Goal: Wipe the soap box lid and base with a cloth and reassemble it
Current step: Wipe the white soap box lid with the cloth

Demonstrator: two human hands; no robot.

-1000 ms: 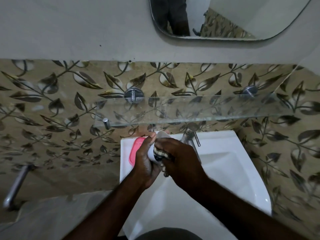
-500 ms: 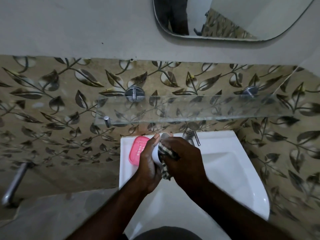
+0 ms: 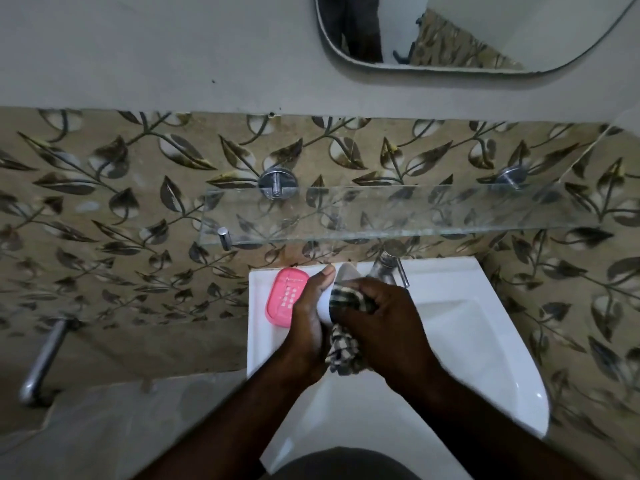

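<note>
Left hand point(image 3: 308, 317) grips the white box half point(image 3: 346, 271) above the sink point(image 3: 467, 323), right hand point(image 3: 381, 320) clutching the cloth point(image 3: 341, 351) against it, pink half point(image 3: 285, 296) lying at its nine o'clock.

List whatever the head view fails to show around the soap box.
Head view:
White soap box part: mostly covered by the left hand, right hand and checked cloth; lid or base unclear.
Pink soap box part: right edge hidden behind the left hand.
Tap: spout hidden by the right hand.

Leaf-patterned tiles point(image 3: 104, 202), glass shelf point(image 3: 398, 216), mirror point(image 3: 485, 29), white sink point(image 3: 485, 341).
</note>
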